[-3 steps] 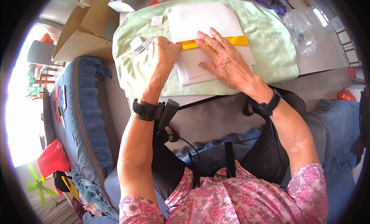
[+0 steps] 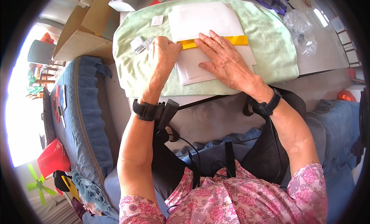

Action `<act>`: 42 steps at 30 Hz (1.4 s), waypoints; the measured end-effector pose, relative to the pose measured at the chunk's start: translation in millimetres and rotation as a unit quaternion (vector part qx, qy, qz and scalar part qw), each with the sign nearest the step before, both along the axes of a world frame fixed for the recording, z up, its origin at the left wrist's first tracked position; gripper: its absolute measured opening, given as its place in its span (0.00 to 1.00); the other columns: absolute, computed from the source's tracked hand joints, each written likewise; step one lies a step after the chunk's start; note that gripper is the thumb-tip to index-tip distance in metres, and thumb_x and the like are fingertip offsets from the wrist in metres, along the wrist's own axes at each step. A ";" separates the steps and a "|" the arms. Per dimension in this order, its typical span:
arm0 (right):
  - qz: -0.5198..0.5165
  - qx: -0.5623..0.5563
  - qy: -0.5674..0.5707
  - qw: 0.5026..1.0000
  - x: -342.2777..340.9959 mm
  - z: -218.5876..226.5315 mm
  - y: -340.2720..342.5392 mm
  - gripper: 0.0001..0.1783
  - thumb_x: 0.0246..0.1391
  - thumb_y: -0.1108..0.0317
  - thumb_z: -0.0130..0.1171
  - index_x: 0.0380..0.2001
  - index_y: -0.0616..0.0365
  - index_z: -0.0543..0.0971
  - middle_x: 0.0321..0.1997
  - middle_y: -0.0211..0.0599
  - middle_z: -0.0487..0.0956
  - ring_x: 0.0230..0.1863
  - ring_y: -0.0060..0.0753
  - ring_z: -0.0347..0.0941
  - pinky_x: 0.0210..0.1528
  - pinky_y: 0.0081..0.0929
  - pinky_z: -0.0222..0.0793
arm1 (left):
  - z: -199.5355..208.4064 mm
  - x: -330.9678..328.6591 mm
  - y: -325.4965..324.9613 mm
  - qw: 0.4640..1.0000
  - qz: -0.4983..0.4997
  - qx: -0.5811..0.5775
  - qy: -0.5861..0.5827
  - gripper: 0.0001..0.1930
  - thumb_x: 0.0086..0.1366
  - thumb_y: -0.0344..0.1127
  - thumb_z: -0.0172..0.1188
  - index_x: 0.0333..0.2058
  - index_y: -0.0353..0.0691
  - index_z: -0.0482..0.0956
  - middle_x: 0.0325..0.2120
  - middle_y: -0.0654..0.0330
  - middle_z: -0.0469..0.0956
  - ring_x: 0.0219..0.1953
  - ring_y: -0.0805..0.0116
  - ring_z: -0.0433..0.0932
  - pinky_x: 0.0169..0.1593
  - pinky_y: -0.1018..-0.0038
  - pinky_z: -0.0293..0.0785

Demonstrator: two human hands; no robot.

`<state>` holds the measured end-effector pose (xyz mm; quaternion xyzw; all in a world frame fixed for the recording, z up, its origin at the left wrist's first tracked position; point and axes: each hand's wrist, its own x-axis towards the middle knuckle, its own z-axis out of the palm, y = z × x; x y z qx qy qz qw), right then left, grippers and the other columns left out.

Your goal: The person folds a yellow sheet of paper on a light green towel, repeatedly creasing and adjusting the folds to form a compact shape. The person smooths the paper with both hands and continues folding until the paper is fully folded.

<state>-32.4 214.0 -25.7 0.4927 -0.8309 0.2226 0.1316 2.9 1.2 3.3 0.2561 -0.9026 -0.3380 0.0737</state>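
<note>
A stack of white paper sheets (image 2: 202,21) lies on a pale green towel, crossed from side to side by a shiny gold strip (image 2: 236,40). My left hand (image 2: 163,56) is closed at the strip's left end, its fingertips pinching there. Beside those knuckles, on the towel, is a small silvery-grey crumpled piece (image 2: 145,44). My right hand (image 2: 225,62) rests flat with fingers spread over the sheets and the strip's middle, covering part of both. Its thumb points left across the lower sheets.
The green towel (image 2: 275,58) covers much of the table. A small white square (image 2: 157,20) lies upper left. Clear crumpled plastic (image 2: 300,31) and a purple bag (image 2: 271,1) are at the right. An open cardboard box (image 2: 83,43) stands left, near a blue-covered seat (image 2: 83,108).
My right hand's fingertips have shifted very slightly toward me over the strip. My left hand keeps its place at the strip's left end.
</note>
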 end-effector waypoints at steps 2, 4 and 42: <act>-0.007 0.013 -0.002 1.000 0.8 -2.1 -1.0 0.35 0.63 0.50 0.57 0.67 0.57 0.67 0.73 0.42 0.62 0.75 0.50 0.53 0.74 0.49 0.52 | 3.7 5.8 2.2 1.000 0.008 -0.022 -0.007 0.14 0.57 0.40 0.66 0.33 0.32 0.83 0.29 0.45 0.84 0.34 0.50 0.83 0.43 0.61 0.77; -0.010 0.020 -0.005 1.000 0.9 -3.1 -1.6 0.35 0.64 0.49 0.56 0.67 0.57 0.67 0.73 0.42 0.62 0.75 0.50 0.53 0.75 0.49 0.51 | 5.8 10.8 4.2 0.999 0.011 -0.026 0.024 0.14 0.57 0.37 0.66 0.33 0.29 0.83 0.28 0.47 0.83 0.32 0.56 0.81 0.40 0.65 0.76; -0.037 0.087 0.020 0.995 0.0 -8.2 -5.1 0.33 0.67 0.54 0.51 0.71 0.55 0.62 0.76 0.41 0.58 0.76 0.49 0.52 0.75 0.48 0.46 | -16.8 59.1 28.7 0.886 -0.218 -0.343 0.222 0.28 0.62 0.45 0.61 0.51 0.23 0.75 0.57 0.40 0.71 0.61 0.44 0.65 0.63 0.44 0.56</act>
